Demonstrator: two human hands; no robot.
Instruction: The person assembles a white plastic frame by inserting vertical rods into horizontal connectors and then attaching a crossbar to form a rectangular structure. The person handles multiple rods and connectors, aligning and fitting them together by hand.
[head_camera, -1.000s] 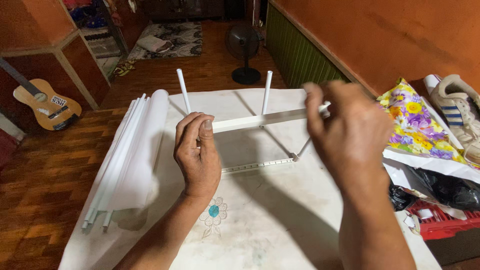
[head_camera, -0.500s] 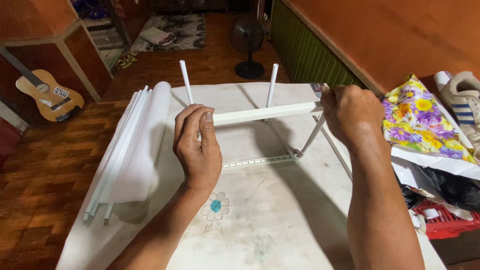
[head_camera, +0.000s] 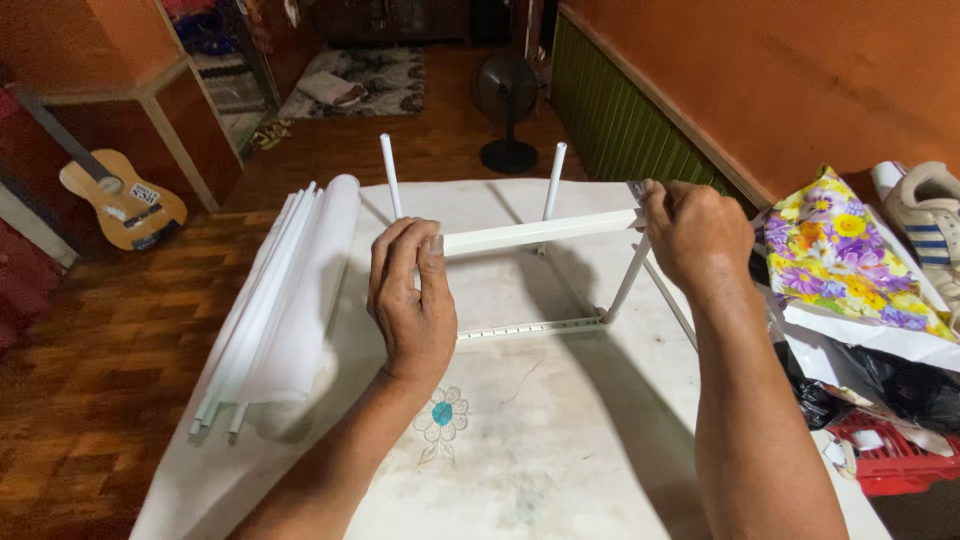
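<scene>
Both grips clench one white bar (head_camera: 540, 232): left hand (head_camera: 412, 300) steadies its near end, right hand (head_camera: 695, 235) pinches the far end, keeping the rod frame (head_camera: 530, 327) level over the worktop (head_camera: 560, 450); spare rods (head_camera: 265, 310) lie left.

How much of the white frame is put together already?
Partly built: the white frame has a bottom bar, a slanted leg and two upright rods joined. The left hand and right hand hold the top bar at its ends. A bundle of loose rods lies unused on the table.
</scene>
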